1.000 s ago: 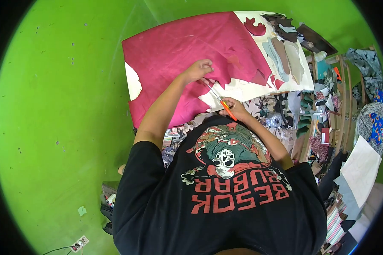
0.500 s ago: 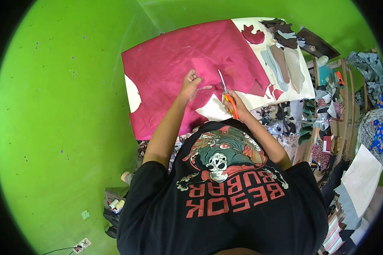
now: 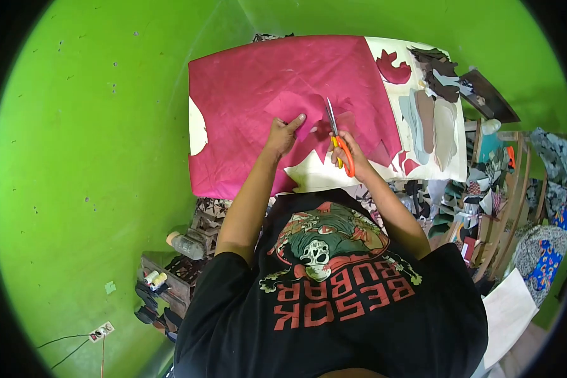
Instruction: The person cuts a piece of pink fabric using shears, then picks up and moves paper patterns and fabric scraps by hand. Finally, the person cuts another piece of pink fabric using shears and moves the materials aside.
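A large magenta sheet [image 3: 233, 94], leather-like, covers most of the white table top [image 3: 314, 175]. My left hand [image 3: 282, 136] pinches a lifted flap of this sheet near its cut front edge, thumb stretched along the top and fingers curled under. In my right hand [image 3: 354, 152] is a pair of scissors [image 3: 333, 121] with orange and yellow handles. Their blades point away from me, over the sheet just right of the left hand. Loose cut edges of magenta lie around the blades.
On the table's right lie a curved magenta scrap [image 3: 394, 67], long grey, brown and beige cut pieces [image 3: 445, 126] and dark scraps [image 3: 435, 63]. A wooden rack [image 3: 515, 189] with fabric stands to the right. At left are a plastic bottle [image 3: 188, 244] and thread spools [image 3: 159, 280].
The camera view has shifted, so the table sits lower and farther right. My left hand's thumb has straightened over the flap. The scissors stay in my right hand.
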The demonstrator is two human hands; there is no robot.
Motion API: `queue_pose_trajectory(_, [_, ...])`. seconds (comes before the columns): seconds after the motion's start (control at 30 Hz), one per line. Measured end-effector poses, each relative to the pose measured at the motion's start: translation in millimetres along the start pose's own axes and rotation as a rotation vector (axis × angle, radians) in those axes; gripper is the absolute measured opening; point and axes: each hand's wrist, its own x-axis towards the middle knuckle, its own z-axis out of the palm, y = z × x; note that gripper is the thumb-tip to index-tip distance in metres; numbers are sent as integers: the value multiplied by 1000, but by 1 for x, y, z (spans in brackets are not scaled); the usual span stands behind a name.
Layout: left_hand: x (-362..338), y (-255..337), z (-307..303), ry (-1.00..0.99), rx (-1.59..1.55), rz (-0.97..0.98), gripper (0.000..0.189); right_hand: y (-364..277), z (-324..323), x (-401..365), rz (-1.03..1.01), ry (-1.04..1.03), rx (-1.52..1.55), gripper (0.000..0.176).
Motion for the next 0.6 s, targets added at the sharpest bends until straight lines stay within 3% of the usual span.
queue_pose_trajectory(0.17, [18, -3, 0, 82, -139, 91, 10, 21, -2, -12, 48, -37, -88, 53])
queue_pose_trajectory(0.3, [30, 8, 3, 85, -266, 193, 16, 16, 19, -8, -78, -73, -175, 53])
queue_pose_trajectory(0.47, [30, 31, 6, -19, -164, 167, 14, 1, 50, 12, -144, -89, 20, 53])
queue_pose_trajectory(0.6, [19, 59, 28, -34, -102, 126, 10, -13, 70, 15, -219, 28, -140, 57])
